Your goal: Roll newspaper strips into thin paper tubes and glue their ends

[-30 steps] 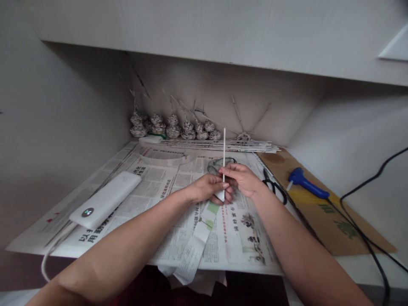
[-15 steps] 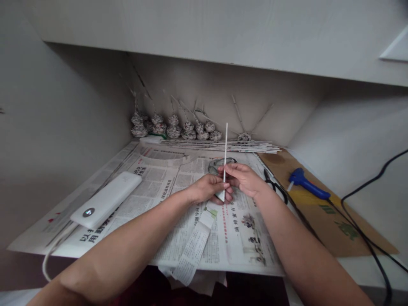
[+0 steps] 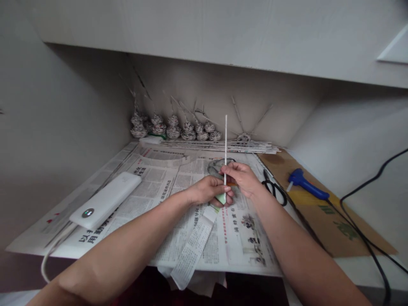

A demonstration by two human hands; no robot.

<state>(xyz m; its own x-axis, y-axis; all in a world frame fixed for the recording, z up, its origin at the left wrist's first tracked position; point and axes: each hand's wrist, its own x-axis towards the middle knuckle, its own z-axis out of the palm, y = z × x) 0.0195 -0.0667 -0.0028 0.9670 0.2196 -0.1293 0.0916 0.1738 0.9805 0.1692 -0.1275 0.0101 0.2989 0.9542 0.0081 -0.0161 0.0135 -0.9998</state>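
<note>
A thin paper tube [image 3: 226,138], rolled from a newspaper strip, stands nearly upright between my hands. My left hand [image 3: 210,190] pinches its lower end, where the loose newspaper strip [image 3: 194,250] trails down toward the table's front edge. A green-tinted part of the paper shows at those fingers. Just above, my right hand [image 3: 241,176] is closed on the tube with thumb and fingers. Behind the hands lies a grey coiled or crumpled item [image 3: 216,166], partly hidden. Black-handled scissors [image 3: 274,190] rest to the right of my right hand.
Newspaper [image 3: 153,187] covers the table. A white power bank [image 3: 106,199] with a cable lies left. Several woven paper gourds [image 3: 174,127] line the back behind a bundle of paper rods [image 3: 223,147]. A blue glue gun [image 3: 307,185] sits on cardboard [image 3: 360,229] at right.
The tube's tip reaches slightly higher. The strip has shifted up toward my fingers, and its green part is now at my left hand. Both hands stay in nearly the same place.
</note>
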